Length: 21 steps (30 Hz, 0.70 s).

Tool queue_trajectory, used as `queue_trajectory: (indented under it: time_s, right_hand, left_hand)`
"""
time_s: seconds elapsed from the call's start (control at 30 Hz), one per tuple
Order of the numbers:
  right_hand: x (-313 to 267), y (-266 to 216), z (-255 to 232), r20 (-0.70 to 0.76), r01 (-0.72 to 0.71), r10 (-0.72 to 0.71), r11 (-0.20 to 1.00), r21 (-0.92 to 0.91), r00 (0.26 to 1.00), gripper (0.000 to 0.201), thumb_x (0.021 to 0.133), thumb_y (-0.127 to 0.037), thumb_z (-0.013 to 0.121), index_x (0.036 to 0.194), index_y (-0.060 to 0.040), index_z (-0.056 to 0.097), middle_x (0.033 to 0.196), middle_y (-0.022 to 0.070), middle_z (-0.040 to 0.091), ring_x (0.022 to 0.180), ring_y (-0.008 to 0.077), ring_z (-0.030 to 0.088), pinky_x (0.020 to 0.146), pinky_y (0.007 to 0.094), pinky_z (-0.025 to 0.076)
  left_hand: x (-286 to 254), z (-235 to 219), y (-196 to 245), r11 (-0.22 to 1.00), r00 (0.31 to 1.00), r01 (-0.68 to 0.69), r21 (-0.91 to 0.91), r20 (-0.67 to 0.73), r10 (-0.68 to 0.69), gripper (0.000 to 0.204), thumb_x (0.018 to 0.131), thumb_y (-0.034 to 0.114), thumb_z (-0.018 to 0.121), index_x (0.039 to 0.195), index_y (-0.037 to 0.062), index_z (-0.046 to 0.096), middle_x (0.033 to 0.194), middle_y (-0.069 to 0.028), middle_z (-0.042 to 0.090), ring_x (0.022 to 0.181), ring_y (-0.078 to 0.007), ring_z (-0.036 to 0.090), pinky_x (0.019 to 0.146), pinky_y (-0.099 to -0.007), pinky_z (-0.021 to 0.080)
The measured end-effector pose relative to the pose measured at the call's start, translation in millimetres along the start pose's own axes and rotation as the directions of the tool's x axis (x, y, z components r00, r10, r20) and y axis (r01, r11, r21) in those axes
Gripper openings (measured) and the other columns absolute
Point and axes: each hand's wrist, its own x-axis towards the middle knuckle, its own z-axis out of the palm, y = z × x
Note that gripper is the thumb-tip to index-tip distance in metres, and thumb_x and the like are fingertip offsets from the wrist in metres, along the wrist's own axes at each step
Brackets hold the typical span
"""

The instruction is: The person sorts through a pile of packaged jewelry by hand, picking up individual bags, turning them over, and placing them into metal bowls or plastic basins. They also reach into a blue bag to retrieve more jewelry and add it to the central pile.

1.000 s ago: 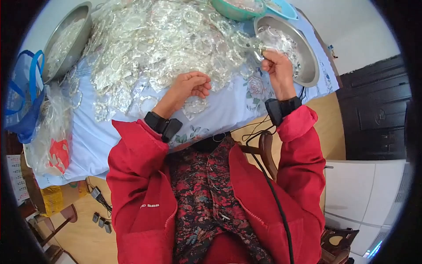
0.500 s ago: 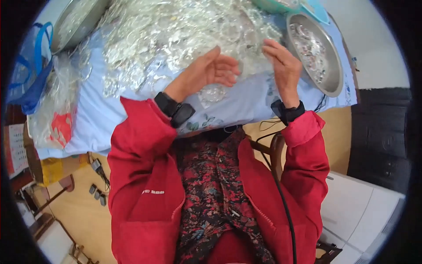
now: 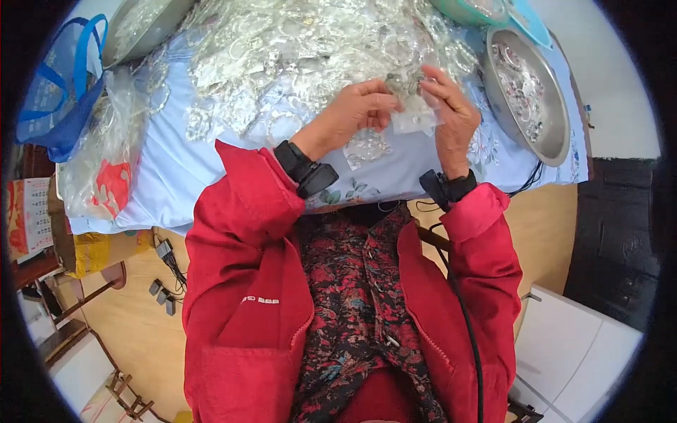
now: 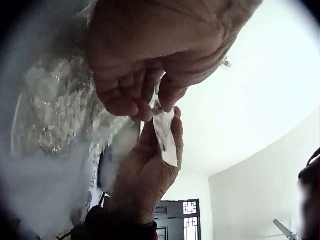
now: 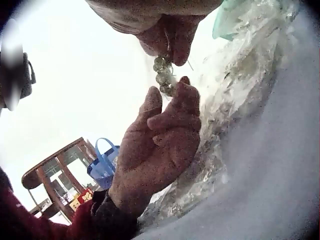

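Note:
Held up between both hands is a small clear plastic bag point(image 3: 416, 121) with a beaded bracelet. Its round greenish beads point(image 5: 162, 77) show between the two hands' fingertips in the right wrist view. My left hand point(image 3: 352, 116) pinches the bag from the left, thumb and forefinger at its upper part in the left wrist view. On the other side, my right hand point(image 3: 455, 120) grips it with fingers and thumb. Below the hands, another small bag point(image 3: 367, 149) lies on the blue cloth. A large heap of clear bagged jewellery point(image 3: 282, 63) spreads just beyond.
At the right stands a metal basin point(image 3: 560, 137) holding bagged pieces, with a green basin point(image 3: 458, 13) behind it. Another metal basin point(image 3: 123, 42) tilts at the back left, near a blue bag point(image 3: 49, 116) and a clear plastic bag point(image 3: 81, 169).
The right hand has come from the right metal basin toward the left hand, bringing a clear bag. The left hand has moved right and now pinches that bag too; the head view has shifted.

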Motion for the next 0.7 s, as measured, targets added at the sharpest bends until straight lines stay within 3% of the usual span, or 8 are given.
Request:
queue_trajectory:
  time_s: [0.17, 0.27, 0.4, 0.47, 0.5, 0.53, 0.67, 0.7]
  right_hand:
    - [-3.3, 8.6, -2.3, 0.052, 0.083, -0.082, 0.996, -0.024, 0.995, 0.015, 0.079, 0.004, 0.057, 0.089, 0.0017, 0.067, 0.109, 0.0116, 0.063, 0.095, 0.0169, 0.061, 0.081, 0.0242, 0.048]
    - [-6.3, 6.4, -7.5, 0.029, -0.156, 0.154, 0.95, 0.27, 0.988, 0.02, 0.082, 0.0, 0.056, 0.1, 0.0015, 0.063, 0.109, 0.0129, 0.062, 0.085, 0.0169, 0.063, 0.072, 0.0245, 0.05]
    - [-2.3, -5.6, -6.7, 0.057, -0.373, 0.377, 0.865, 0.335, 0.925, 0.028, 0.084, -0.006, 0.055, 0.112, 0.0011, 0.057, 0.104, 0.0111, 0.062, 0.073, 0.0148, 0.062, 0.062, 0.0245, 0.05]
    - [-2.8, -2.4, -2.6, 0.061, -0.372, 0.37, 0.885, 0.279, 0.927, 0.032, 0.084, -0.008, 0.057, 0.115, 0.001, 0.054, 0.102, 0.0098, 0.061, 0.071, 0.0136, 0.061, 0.06, 0.0246, 0.049]
    - [-2.5, -0.5, -4.4, 0.072, -0.376, 0.369, 0.902, 0.214, 0.927, 0.036, 0.084, -0.011, 0.058, 0.118, 0.0009, 0.052, 0.099, 0.0085, 0.06, 0.068, 0.0125, 0.06, 0.059, 0.0247, 0.049]
    - [-3.2, 1.5, -4.5, 0.094, -0.384, 0.373, 0.901, 0.201, 0.923, 0.035, 0.083, -0.012, 0.06, 0.115, 0.001, 0.053, 0.095, 0.0073, 0.06, 0.067, 0.0119, 0.059, 0.058, 0.0242, 0.048]
    - [-1.0, 2.2, -12.3, 0.232, -0.45, 0.416, 0.886, 0.116, 0.879, 0.027, 0.08, -0.014, 0.064, 0.103, 0.0008, 0.06, 0.08, 0.0039, 0.061, 0.063, 0.01, 0.059, 0.056, 0.023, 0.047]
    - [-0.3, 1.1, -13.8, 0.326, -0.502, 0.45, 0.86, 0.092, 0.831, 0.023, 0.079, -0.014, 0.064, 0.097, 0.0004, 0.062, 0.076, 0.0033, 0.061, 0.062, 0.0099, 0.058, 0.055, 0.0229, 0.046]
  left_hand:
    - [1.7, -5.9, -3.0, 0.997, 0.998, -0.054, -0.051, -0.032, 0.053, 0.013, 0.084, 0.019, 0.059, 0.087, 0.0072, 0.058, 0.073, 0.0017, 0.056, 0.059, -0.0067, 0.049, 0.056, -0.0212, 0.042]
    - [4.8, -10.9, -3.6, 0.999, 0.999, -0.039, 0.014, -0.029, 0.039, 0.01, 0.084, 0.017, 0.057, 0.085, 0.0077, 0.059, 0.072, 0.0026, 0.055, 0.059, -0.0062, 0.048, 0.055, -0.0211, 0.041]
    - [3.3, -7.3, -4.4, 0.999, 0.995, -0.039, -0.018, -0.095, 0.037, 0.009, 0.082, 0.014, 0.055, 0.081, 0.0062, 0.057, 0.07, 0.0012, 0.053, 0.06, -0.0082, 0.048, 0.054, -0.0226, 0.039]
    - [6.4, -7.3, -6.0, 0.998, 0.996, -0.043, -0.046, -0.086, 0.039, 0.009, 0.082, 0.013, 0.054, 0.08, 0.0052, 0.057, 0.069, 0.0003, 0.053, 0.06, -0.0094, 0.048, 0.054, -0.0233, 0.039]
    - [7.5, -17.4, -11.1, 0.949, 0.973, -0.218, 0.229, -0.023, 0.229, 0.008, 0.08, 0.011, 0.054, 0.079, 0.0035, 0.055, 0.069, -0.0022, 0.052, 0.061, -0.0123, 0.048, 0.055, -0.0248, 0.039]
    - [11.3, -25.3, -15.9, 0.795, 0.912, -0.395, 0.46, 0.095, 0.399, 0.007, 0.078, 0.009, 0.053, 0.079, 0.0018, 0.054, 0.069, -0.0048, 0.052, 0.062, -0.0153, 0.048, 0.056, -0.0263, 0.039]
    - [6.6, -16.4, -12.3, 0.802, 0.93, -0.36, 0.477, 0.123, 0.345, 0.009, 0.076, 0.003, 0.051, 0.084, 0.0013, 0.053, 0.071, -0.0091, 0.051, 0.064, -0.0204, 0.048, 0.058, -0.0283, 0.039]
    - [4.3, -15.4, -10.1, 0.791, 0.94, -0.332, 0.514, 0.105, 0.326, 0.011, 0.075, 0.003, 0.051, 0.086, 0.0022, 0.054, 0.072, -0.0095, 0.051, 0.064, -0.0208, 0.049, 0.059, -0.0283, 0.039]
